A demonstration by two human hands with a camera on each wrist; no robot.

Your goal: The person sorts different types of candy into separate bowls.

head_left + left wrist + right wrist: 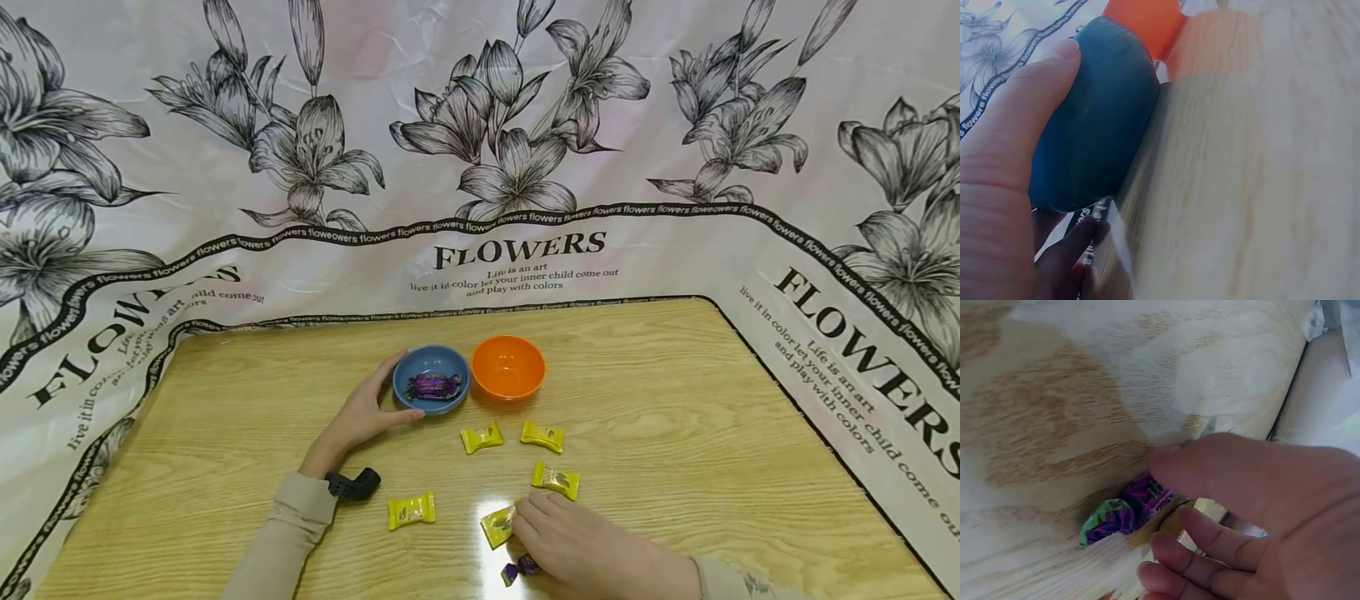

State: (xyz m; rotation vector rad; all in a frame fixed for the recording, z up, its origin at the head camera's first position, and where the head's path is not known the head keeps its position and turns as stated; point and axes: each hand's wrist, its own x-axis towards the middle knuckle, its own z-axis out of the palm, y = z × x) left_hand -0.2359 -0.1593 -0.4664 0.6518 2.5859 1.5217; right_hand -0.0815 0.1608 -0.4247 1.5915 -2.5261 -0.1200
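My left hand (372, 406) holds the blue bowl (411, 359) by its side, thumb at the near rim and fingers round the far side. Purple wrapped candy (432, 386) lies inside that bowl. In the left wrist view the thumb presses against the blue bowl's outer wall (1097, 119). Lower down on the table, my right hand (573, 542) reaches over another purple wrapped candy (1144, 497). Its thumb touches that candy and the curled fingers lie on the other side; the hand partly hides it. A yellow wrapped candy (497, 527) sits beside these fingers, partly covered.
An orange bowl (510, 383) stands right beside the blue one. More yellow candies lie about the wooden table (712, 467): one (411, 510) near the left wrist, others (482, 437) below the bowls. Flower-printed cloth (517, 275) borders the table at the back and sides.
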